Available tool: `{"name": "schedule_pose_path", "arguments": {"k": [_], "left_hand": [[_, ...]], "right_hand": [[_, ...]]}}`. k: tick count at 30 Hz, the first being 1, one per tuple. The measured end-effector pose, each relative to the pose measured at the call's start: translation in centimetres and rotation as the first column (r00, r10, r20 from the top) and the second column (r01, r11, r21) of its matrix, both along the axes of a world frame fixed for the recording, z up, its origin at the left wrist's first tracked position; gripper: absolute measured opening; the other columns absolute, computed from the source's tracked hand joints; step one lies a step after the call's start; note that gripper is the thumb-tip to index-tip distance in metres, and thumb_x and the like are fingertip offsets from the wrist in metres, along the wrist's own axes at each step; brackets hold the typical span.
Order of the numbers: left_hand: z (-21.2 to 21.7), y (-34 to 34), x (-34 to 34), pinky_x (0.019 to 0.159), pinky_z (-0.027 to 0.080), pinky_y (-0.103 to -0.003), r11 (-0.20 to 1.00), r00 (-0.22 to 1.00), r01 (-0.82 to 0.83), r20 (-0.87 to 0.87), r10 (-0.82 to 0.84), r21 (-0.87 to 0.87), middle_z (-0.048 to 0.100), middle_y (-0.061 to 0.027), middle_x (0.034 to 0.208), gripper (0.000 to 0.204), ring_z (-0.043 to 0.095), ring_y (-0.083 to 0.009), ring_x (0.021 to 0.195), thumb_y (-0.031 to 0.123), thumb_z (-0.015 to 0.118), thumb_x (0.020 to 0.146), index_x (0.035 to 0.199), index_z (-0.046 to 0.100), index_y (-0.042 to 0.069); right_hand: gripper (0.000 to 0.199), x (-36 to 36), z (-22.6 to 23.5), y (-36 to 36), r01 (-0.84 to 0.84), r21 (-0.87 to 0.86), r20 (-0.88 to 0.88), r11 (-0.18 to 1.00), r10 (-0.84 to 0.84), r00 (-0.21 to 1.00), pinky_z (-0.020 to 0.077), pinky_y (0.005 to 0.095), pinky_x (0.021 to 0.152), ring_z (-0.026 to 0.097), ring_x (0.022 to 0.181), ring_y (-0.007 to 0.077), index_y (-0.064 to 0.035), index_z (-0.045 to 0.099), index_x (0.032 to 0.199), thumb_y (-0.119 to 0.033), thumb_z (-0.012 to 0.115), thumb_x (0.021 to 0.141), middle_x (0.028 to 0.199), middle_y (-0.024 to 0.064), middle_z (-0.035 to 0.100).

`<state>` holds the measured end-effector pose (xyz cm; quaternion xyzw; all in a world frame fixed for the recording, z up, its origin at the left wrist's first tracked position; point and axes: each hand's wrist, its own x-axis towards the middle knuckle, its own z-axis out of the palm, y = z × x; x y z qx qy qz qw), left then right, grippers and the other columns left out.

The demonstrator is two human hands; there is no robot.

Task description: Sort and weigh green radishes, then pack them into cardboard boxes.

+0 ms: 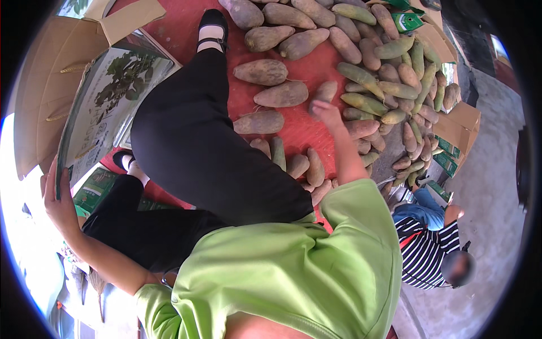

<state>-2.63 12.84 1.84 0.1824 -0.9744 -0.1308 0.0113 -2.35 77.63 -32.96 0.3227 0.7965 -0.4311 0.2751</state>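
My left hand (58,204) has its fingers wrapped round the lower edge of a printed cardboard box (93,107), whose white and green side shows a leafy picture. Out over the red ground sheet (307,133), my right hand (326,114) grips the near end of a short, brownish radish (325,92). Left of that hand lie several larger radishes, one of them a dusty brown radish (281,94). To its right is a big heap of green and brown radishes, with a long green radish (361,77) near its edge.
My bent leg (197,135) in black trousers lies between the box and the radishes. More opened cardboard boxes (456,127) stand beyond the heap. A person in a striped top (423,248) is at the right, on the grey concrete floor (491,169).
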Motion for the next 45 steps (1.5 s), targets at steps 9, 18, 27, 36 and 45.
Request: {"name": "schedule_pose_path", "arguments": {"k": [9,18,27,36,45], "left_hand": [[-0.6,-0.4,-0.1,0.077,0.043,-0.026,0.996,0.994,0.087,-0.066,-0.085,0.022,0.059,-0.0028,0.088,0.034,0.055,-0.0115,0.082,0.005,0.063,0.087,0.119,0.065,0.014],[0.2,1.2,-0.9,0.077,0.044,-0.027,0.987,0.984,0.161,-0.076,-0.162,-0.026,0.056,-0.0042,0.084,0.036,0.053,-0.0153,0.078,0.0,0.065,0.083,0.117,0.066,0.011],[1.6,2.6,-0.7,0.071,0.048,-0.031,0.999,0.996,0.048,-0.07,-0.048,-0.004,0.058,-0.0081,0.082,0.034,0.061,-0.0193,0.076,0.004,0.069,0.077,0.111,0.068,0.01],[2.8,3.5,0.2,0.07,0.047,-0.034,0.997,0.996,0.074,-0.047,-0.073,0.026,0.053,-0.0087,0.082,0.033,0.058,-0.0248,0.075,0.005,0.068,0.077,0.109,0.068,0.009],[3.8,3.2,1.7,0.076,0.047,-0.036,0.978,0.986,0.164,0.021,-0.168,0.131,0.052,-0.0123,0.092,0.046,0.058,-0.0298,0.083,-0.002,0.067,0.071,0.116,0.064,0.007]], "right_hand": [[0.044,2.5,0.2,-1.1,0.342,-0.083,-0.297,0.936,-0.351,0.888,0.0479,0.0312,0.088,0.061,0.098,0.0184,-0.0016,0.06,0.112,-0.016,0.077,0.074,0.101,0.012,0.065],[0.053,1.7,-5.6,-2.8,0.492,0.109,-0.134,0.864,-0.478,0.868,0.0536,0.0383,0.073,0.065,0.085,0.0231,0.0016,0.062,0.106,-0.012,0.085,0.06,0.097,0.0108,0.066],[0.059,2.9,1.0,-4.7,0.627,-0.179,0.227,0.758,-0.589,0.776,0.049,0.0311,0.068,0.062,0.086,0.0193,-0.012,0.058,0.113,-0.027,0.085,0.063,0.096,0.0042,0.064],[0.044,1.8,6.0,-6.7,0.615,-0.482,0.228,0.624,-0.589,0.776,0.0454,0.0304,0.067,0.061,0.086,0.0164,-0.012,0.058,0.112,-0.025,0.077,0.074,0.099,0.0005,0.064],[0.051,-9.2,19.8,-14.4,0.088,-0.57,-0.278,0.817,-0.292,0.915,0.042,0.031,0.091,0.055,0.107,0.0186,0.0007,0.052,0.124,-0.019,0.07,0.081,0.117,0.0071,0.059]]}}
